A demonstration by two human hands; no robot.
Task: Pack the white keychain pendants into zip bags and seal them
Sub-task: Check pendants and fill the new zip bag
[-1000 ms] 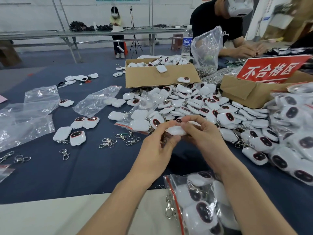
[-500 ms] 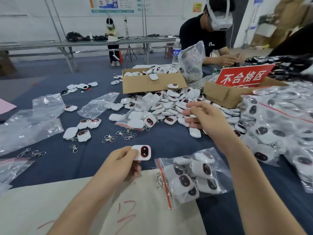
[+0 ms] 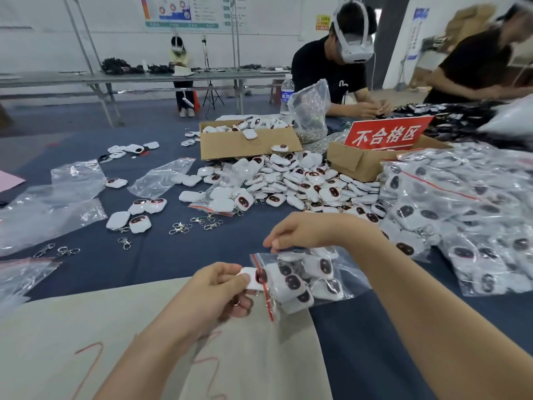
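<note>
While the zip bag (image 3: 350, 277) lies on its side on the desk (image 3: 161, 264), both hands are working at its mouth. Left hand (image 3: 219, 287): fingers curled round one white pendant (image 3: 249, 280), thumb on top, with the pendant halfway across the red zip strip (image 3: 266, 298), dark face up. Right hand (image 3: 302, 232): fingertips pinch the bag's upper lip and lift it, other fingers loosely bent. The bag already holds a clutch of pendants and isn't sealed.

Handling, my read:
- **Pendants:** they look like small, hard, glossy shells. Light, stiff, probably slick, so grip the side edges, not the flat faces.
- **Ring:** the metal ring (image 3: 236, 303) hangs under the left palm and is likely to catch on the lip. Feed it in first or tuck it.
- **Bag:** thin soft film with no stiffness, so the mouth should collapse once the lip is let go. Hold it at the lip just beside the strip. Mid-film would only stretch and slide.
- **Sealing:** push the contents away from the mouth first, or the strip won't mate. Then pinch the strip at one end and run along it.

Loose pile of pendants (image 3: 288, 180) sits further back, filled bags (image 3: 461, 212) to the right, spare clasps (image 3: 180, 228) to the left.
</note>
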